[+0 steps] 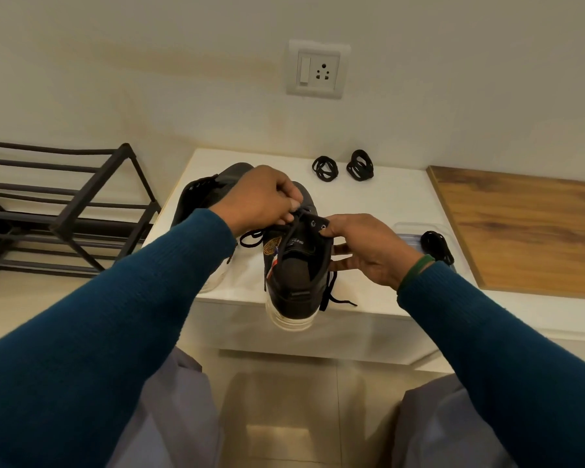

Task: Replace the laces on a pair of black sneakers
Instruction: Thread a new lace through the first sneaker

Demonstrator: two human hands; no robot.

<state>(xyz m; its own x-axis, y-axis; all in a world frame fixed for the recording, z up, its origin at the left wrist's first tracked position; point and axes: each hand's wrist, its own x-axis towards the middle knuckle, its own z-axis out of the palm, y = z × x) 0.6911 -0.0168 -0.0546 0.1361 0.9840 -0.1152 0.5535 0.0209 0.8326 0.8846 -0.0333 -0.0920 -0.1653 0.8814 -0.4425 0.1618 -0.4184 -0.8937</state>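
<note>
Nearest the camera, two teal sleeves (122, 315) reach forward over a pale tiled floor (284, 400); past them, at the front edge of the white bench (385, 197), a black sneaker (294, 275) with a white sole points its heel at the camera, the heel jutting past the edge; cannot tell whether it rests on the bench or is held clear; right hand (368, 248), green band (416, 268) at the wrist, has its grip clamped on the sneaker's right eyelet flap, thumb on top and fingers along the side; left hand (260, 197) sits above the tongue, grip pinched together on the black lace (293, 228) and drawing it up from the eyelets; loose lace ends trail off both sides of the shoe; second sneaker (200, 194) lies on the bench behind the left hand, partly hidden; to the right, a clear packet (409, 231) with a black lace bundle (436, 244) on it; beside that, a wooden board (520, 228); at the bench's far edge, two coiled laces (325, 168), black, side by side near the wall; dark metal rack (65, 204) stands off to the left; white wall socket (318, 69) above.
</note>
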